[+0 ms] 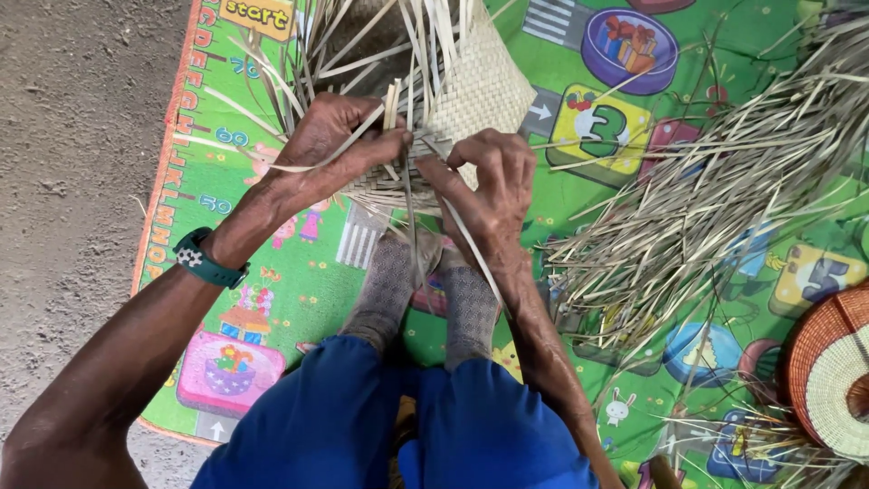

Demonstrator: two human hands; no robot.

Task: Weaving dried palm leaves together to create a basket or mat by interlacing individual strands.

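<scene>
A half-woven basket (475, 86) of pale flat straw strips lies on a green play mat (272, 226), loose strip ends sticking out all round. My left hand (330, 145) grips the basket's near edge and pinches several strips between thumb and fingers. My right hand (489, 186) holds the same edge just to the right, fingers curled over one long strip that runs down toward my legs. A dark green wrist band (204, 260) is on my left wrist. My socked feet (425, 290) rest below the basket.
A large loose pile of dry straw strips (715, 199) lies on the mat to the right. A finished round woven lid or basket in orange and white (828, 371) sits at the right edge. Bare grey ground (72, 136) lies left of the mat.
</scene>
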